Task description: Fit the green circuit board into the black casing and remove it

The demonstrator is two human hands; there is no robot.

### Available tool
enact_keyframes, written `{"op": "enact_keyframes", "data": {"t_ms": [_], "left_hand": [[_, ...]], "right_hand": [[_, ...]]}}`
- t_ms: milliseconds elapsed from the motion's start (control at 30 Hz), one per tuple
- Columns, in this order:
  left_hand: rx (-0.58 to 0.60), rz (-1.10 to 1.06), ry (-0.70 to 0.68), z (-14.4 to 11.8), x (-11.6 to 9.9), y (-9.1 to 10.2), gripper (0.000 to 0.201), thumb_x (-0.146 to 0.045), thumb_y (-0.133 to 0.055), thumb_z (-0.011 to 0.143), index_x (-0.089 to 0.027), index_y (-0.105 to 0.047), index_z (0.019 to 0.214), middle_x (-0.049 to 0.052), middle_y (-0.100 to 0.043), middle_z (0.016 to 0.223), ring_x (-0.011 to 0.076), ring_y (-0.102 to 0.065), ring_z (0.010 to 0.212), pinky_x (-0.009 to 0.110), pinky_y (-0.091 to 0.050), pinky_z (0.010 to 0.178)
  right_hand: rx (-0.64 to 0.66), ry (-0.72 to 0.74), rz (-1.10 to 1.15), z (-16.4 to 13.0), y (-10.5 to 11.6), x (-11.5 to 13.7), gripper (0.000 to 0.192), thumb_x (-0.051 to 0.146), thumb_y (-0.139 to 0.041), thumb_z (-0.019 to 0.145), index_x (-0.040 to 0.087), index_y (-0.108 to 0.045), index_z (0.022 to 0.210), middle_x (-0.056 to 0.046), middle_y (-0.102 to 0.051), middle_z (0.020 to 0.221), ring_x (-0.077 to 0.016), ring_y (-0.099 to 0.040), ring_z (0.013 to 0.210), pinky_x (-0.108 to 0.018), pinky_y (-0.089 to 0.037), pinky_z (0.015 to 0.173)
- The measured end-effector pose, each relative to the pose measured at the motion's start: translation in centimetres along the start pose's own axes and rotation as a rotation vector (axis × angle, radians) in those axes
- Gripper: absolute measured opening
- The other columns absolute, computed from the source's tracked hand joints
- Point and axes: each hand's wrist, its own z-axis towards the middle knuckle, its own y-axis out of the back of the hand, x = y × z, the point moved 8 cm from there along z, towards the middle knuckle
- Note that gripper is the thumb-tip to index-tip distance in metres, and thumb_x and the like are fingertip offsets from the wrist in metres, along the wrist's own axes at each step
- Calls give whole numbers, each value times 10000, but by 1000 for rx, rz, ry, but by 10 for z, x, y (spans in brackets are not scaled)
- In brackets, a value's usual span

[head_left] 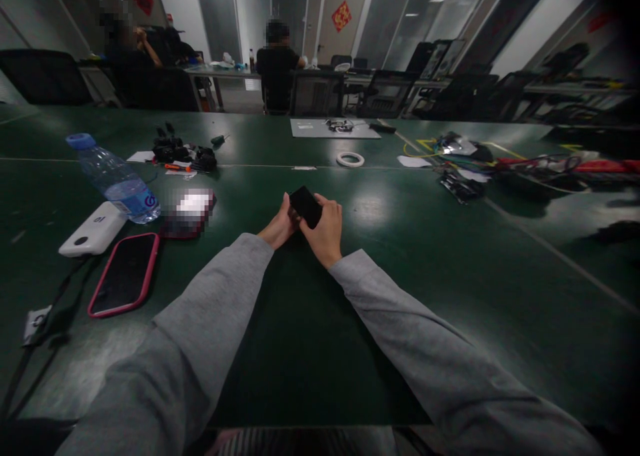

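Note:
A small flat black block (305, 206) is held between both my hands above the green table (410, 263). My left hand (278, 229) grips its near left side with the fingers curled under it. My right hand (325, 233) wraps its right side, thumb on top. Both arms are in grey sleeves and reach out from the bottom of the view.
To the left lie a phone in a pink case (125, 274), a white power bank (93, 229), a tipped water bottle (114, 179) and a cable. Farther off are black parts (183, 153), a tape roll (350, 159), wires (465, 156). Two people sit at far desks.

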Motion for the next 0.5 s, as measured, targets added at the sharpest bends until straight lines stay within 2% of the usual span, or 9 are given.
{"op": "enact_keyframes", "data": {"t_ms": [100, 267, 400, 500], "left_hand": [[-3, -71, 23, -1, 1, 0, 624, -601, -276, 954, -180, -545, 1328, 128, -658, 1219, 253, -572, 1203, 385, -398, 1069], [-126, -136, 37, -2, -2, 16, 712, -670, -289, 915, -156, -555, 1329, 159, -665, 1192, 296, -601, 1158, 430, -456, 1021], [-127, -156, 59, -4, -4, 19, 758, -715, -283, 889, -146, -597, 1279, 169, -684, 1118, 317, -636, 1082, 453, -510, 938], [-126, -162, 64, -5, -5, 19, 745, -707, -334, 884, -125, -612, 1255, 171, -698, 1051, 315, -654, 1035, 431, -536, 886]], "right_hand": [[111, 84, -32, -2, -10, 11, 521, 225, -579, 804, 166, -469, 1310, -128, -473, 1144, -287, -428, 1121, -517, -436, 974], [183, 282, -20, -9, -13, 36, 580, 339, -578, 876, 185, -371, 1396, -143, -405, 1273, -286, -404, 1187, -492, -434, 1000], [144, 296, 14, -11, -8, 40, 639, 473, -563, 892, 178, -308, 1399, -154, -385, 1295, -288, -390, 1225, -499, -427, 1032], [167, 286, 37, -10, -10, 39, 658, 495, -563, 879, 175, -292, 1386, -159, -383, 1277, -291, -397, 1226, -503, -443, 1024]]}}
